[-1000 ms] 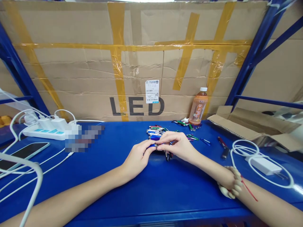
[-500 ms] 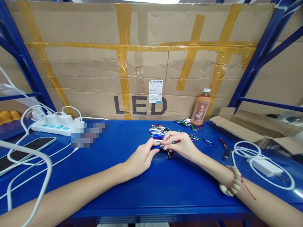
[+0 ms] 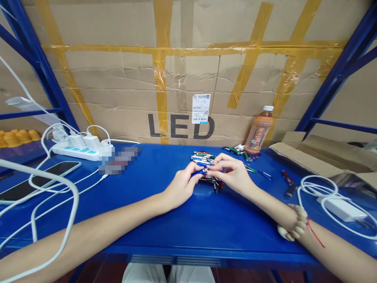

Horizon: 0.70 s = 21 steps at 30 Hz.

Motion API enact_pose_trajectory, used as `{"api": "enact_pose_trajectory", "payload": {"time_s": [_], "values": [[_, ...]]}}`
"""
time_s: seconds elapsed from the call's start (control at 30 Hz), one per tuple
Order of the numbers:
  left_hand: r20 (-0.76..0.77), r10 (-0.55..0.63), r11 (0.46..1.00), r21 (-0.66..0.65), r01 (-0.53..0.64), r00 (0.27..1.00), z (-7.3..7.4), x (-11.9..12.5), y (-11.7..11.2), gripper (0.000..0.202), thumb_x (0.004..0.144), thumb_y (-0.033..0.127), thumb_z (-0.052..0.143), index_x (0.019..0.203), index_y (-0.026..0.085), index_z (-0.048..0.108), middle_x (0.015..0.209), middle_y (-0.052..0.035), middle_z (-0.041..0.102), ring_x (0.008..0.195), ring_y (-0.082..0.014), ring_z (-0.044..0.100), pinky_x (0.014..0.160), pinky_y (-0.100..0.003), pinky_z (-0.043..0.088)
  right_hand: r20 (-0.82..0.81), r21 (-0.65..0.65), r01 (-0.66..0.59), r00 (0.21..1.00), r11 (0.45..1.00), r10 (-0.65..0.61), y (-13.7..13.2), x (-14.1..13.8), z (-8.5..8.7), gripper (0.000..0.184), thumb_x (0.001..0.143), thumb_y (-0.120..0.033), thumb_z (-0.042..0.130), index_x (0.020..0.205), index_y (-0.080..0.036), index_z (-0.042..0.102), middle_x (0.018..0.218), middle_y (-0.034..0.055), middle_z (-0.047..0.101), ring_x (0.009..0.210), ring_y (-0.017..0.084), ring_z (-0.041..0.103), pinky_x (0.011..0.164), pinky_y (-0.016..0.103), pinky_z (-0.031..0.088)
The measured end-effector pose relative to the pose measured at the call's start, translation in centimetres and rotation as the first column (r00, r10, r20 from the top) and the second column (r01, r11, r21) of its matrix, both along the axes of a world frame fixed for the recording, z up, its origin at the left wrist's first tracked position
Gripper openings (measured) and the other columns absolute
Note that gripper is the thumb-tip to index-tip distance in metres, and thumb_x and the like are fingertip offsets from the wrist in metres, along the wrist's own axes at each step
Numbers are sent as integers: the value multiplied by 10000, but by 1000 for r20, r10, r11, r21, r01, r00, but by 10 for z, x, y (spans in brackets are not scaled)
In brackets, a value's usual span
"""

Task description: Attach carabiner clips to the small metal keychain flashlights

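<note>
Over the blue tabletop [image 3: 188, 220], my left hand [image 3: 183, 182] pinches the blue body of a small keychain flashlight [image 3: 201, 171] between thumb and fingers. My right hand [image 3: 234, 173] closes thumb and fingertips on its silver end, partly hiding it. Just behind and under the hands lies a row of similar keychain flashlights [image 3: 201, 159] in several colours, some with carabiner clips. A black clip [image 3: 217, 186] sticks out below my right fingers.
Farther back are green keychain flashlights [image 3: 235, 150] and an orange drink bottle [image 3: 259, 131]. To the right lie a blue carabiner [image 3: 265, 175], a dark red flashlight [image 3: 288, 182], a white charger [image 3: 343, 209] and an open carton [image 3: 324, 157]. A power strip [image 3: 73, 151] and phone [image 3: 41, 179] are left.
The camera view has shifted, so the scene sits a little farther right and higher. Both hands still hold the blue flashlight, with small finger movements at its silver end.
</note>
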State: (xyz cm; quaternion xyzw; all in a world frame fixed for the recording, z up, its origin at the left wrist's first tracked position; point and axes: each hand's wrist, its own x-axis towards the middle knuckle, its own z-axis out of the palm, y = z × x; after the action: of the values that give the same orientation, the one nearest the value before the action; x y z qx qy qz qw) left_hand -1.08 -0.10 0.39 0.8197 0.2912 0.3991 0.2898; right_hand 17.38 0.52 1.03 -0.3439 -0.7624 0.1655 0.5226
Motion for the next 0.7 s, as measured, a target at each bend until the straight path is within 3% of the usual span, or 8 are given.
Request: {"api": "enact_pose_trajectory", "payload": {"time_s": [0.17,0.3,0.43,0.7], "values": [[-34,18,1000,-22,-19,999,0,0,1,91,883,232,380,867,179,452,703,25,553,641,-108,517,662,-225,397,59,5,-28,998,1000,27,-2,0,2,166,708,-339,681,676,-177,692,715,24,531,594,92,483,496,223,420],[-37,1,1000,-4,-1,999,-1,0,3,123,893,238,351,899,175,456,667,35,527,643,-107,515,691,-231,395,126,-14,-63,990,998,64,-4,3,9,146,752,-308,640,727,-176,697,784,34,543,598,82,495,523,225,447],[-62,24,999,-25,-26,998,0,0,4,161,885,249,367,958,165,482,636,39,516,606,-108,498,648,-228,394,217,27,-122,970,992,113,-4,7,14,127,778,-279,620,755,-191,708,832,44,555,708,109,552,659,269,487],[-104,-54,998,-49,49,993,1,0,0,187,880,234,379,982,163,520,730,8,595,704,-125,548,672,-227,400,275,42,-208,943,977,189,-1,17,18,107,755,-274,652,728,-197,721,786,38,542,680,103,545,625,256,477]]}}
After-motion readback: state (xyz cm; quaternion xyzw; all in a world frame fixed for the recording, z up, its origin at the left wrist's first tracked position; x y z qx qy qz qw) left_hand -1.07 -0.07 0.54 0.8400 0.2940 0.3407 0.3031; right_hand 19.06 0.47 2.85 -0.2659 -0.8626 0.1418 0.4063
